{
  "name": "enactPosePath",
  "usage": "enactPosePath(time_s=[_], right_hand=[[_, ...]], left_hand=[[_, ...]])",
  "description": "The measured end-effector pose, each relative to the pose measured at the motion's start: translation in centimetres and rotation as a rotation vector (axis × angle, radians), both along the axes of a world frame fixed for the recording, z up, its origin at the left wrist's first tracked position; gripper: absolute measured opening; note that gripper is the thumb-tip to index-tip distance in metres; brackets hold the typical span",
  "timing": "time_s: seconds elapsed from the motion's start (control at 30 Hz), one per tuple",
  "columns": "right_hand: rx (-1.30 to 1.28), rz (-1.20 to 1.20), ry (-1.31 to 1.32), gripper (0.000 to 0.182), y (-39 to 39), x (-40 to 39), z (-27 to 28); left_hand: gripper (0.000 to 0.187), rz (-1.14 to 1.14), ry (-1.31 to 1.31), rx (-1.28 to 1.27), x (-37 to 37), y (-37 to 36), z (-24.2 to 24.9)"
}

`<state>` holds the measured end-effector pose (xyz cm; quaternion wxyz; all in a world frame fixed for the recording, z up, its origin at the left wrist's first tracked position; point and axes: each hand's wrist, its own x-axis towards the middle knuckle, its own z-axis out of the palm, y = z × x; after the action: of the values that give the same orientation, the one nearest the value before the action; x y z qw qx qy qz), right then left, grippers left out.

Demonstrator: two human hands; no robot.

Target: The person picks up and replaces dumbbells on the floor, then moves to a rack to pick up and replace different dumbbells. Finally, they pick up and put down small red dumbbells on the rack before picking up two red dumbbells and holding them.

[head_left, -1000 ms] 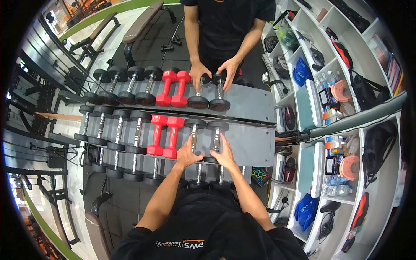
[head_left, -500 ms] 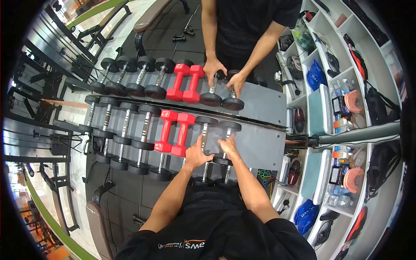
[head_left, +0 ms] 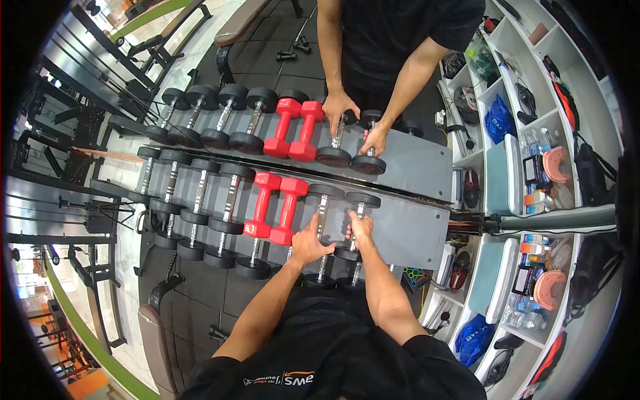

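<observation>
My left hand (head_left: pixel 309 244) lies over the near end of a black dumbbell (head_left: pixel 323 212) with a chrome handle, thumb spread to the right and fingers apart from it. The near head of that dumbbell is hidden under the hand. Just right of it, my right hand (head_left: pixel 361 229) is closed round the chrome handle of the rightmost dumbbell (head_left: pixel 363 200), which rests on the grey rack shelf (head_left: pixel 417 233). Left of my hands stand two red dumbbells (head_left: pixel 288 212) side by side, followed by several black ones (head_left: pixel 232 200).
A mirror (head_left: pixel 420 157) behind the shelf reflects my arms and the dumbbells. More dumbbells (head_left: pixel 253 267) sit on a lower tier. White shelving (head_left: pixel 507 267) with bags, bottles and shoes stands at the right. Gym machines (head_left: pixel 60 220) and a bench (head_left: pixel 157 340) are at the left.
My right hand has gone from stretched fingers to a closed grip on the rightmost dumbbell's handle, which tilts slightly more. My left hand stays spread at its dumbbell. The view has shifted slightly.
</observation>
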<state>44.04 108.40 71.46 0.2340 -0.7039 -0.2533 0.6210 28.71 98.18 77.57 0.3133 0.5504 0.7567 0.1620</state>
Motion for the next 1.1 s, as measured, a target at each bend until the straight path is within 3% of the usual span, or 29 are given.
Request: enactPosePath(time_s=[0.2,0.3,0.37,0.57,0.63,0.9,1.1], right_hand=[[0.004,-0.059,-0.032,0.026,0.0,-0.2,-0.5],[0.032,-0.043,-0.105,0.025,0.2,-0.3,0.2],[0.043,-0.024,-0.157,0.025,0.0,-0.6,0.4],[0.068,-0.016,-0.265,0.027,0.2,-0.7,0.0],[0.081,0.023,-0.286,0.036,0.3,-0.5,-0.7],[0.073,0.037,-0.307,0.033,0.4,-0.6,0.3],[0.062,0.044,-0.296,0.033,0.5,-0.5,-0.5]], left_hand=[[0.112,-0.006,0.002,0.079,0.0,-0.1,-1.0],[0.105,0.044,-0.064,0.021,-0.1,0.6,-0.9],[0.094,0.158,-0.188,-0.019,-0.9,1.4,-3.4],[0.05,0.436,-0.967,-0.391,-1.9,5.7,-6.3],[0.041,0.577,-1.201,-0.524,-1.9,6.9,-6.8],[0.045,0.48,-1.267,-0.651,-1.9,8.4,-6.2],[0.043,0.499,-1.04,-0.527,-1.3,8.1,-6.5]])
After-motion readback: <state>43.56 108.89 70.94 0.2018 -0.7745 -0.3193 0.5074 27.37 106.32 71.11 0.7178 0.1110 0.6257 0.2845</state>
